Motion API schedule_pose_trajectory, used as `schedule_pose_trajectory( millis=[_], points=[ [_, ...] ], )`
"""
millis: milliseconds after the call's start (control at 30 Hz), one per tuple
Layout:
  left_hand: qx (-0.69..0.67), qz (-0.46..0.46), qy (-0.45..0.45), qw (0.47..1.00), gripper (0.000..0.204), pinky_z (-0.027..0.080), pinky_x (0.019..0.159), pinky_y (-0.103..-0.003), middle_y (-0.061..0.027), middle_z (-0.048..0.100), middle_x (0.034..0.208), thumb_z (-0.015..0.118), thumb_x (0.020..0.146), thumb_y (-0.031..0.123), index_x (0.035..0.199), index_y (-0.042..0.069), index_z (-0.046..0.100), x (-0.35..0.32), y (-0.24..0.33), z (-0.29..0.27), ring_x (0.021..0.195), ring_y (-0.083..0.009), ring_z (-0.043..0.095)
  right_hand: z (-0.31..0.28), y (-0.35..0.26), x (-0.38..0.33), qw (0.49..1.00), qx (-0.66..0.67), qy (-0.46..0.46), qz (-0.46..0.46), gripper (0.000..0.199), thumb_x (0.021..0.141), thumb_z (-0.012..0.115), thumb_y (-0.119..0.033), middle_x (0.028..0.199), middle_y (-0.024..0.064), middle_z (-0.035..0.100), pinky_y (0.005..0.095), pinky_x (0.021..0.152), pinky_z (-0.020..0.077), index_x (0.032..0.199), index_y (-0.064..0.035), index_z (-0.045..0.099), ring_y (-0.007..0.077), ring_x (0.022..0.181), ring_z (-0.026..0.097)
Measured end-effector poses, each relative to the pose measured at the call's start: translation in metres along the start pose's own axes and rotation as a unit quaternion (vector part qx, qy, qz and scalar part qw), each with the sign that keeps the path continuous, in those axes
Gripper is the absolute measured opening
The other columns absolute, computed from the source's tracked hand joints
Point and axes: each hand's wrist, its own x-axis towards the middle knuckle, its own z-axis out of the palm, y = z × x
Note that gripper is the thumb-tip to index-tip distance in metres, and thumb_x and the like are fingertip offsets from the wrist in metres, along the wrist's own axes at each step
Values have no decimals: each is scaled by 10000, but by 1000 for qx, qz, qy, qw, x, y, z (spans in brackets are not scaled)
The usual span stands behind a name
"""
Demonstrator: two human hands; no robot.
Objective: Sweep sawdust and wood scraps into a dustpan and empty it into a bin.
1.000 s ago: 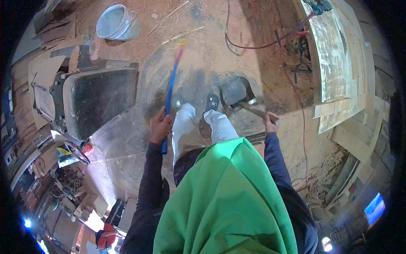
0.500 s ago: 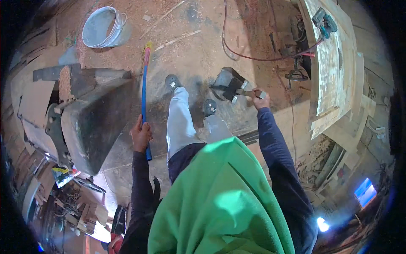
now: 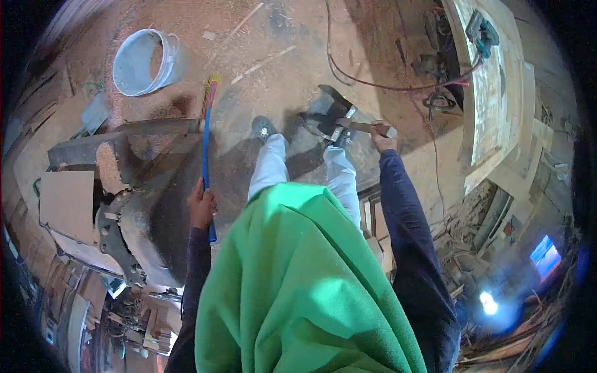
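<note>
My left hand (image 3: 201, 204) is closed round the blue handle of a long broom (image 3: 206, 146). Its red neck and yellow bristles point away from me, close to the floor beside the large dark machine. On the other side, my right hand (image 3: 384, 138) grips the flat, wood-coloured handle of a black dustpan (image 3: 336, 110). The pan is tilted and hangs by my right shoe, partly covering it; whether anything lies inside cannot be made out. A green cloth (image 3: 298, 267) over my front hides part of my legs.
A whitish bucket (image 3: 170, 62) stands at the far left. The dark machine (image 3: 161, 199) fills the left side. Thin wood strips (image 3: 264, 64) and sawdust lie ahead. A dark red hose (image 3: 373, 82) crosses to a green power tool (image 3: 482, 34) on a wooden board (image 3: 491, 112) at right.
The dustpan has turned and tilted in my right hand and now overlaps my right shoe. My right foot has shifted rightward. The left hand keeps its hold on the broom.
</note>
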Motion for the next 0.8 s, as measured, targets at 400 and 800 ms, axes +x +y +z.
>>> schedule_pose_trajectory(
  millis=[400,800],
  points=[
    [188,162,52,967,390,394,394,-267,-68,482,629,499,794,117,1161,-3,449,29,56,15,441,-129,485,155,-153,80,997,48,51,-26,81,654,595,-82,660,68,597,267,604,457,721,-40,576,147,631,582],
    [298,390,160,857,417,411,814,-385,-202,546,1012,419,780,89,1193,38,406,290,121,63,940,-303,537,199,-178,107,992,104,-44,-61,106,682,592,-90,633,36,560,255,603,448,770,-68,537,134,609,557]
  ],
)
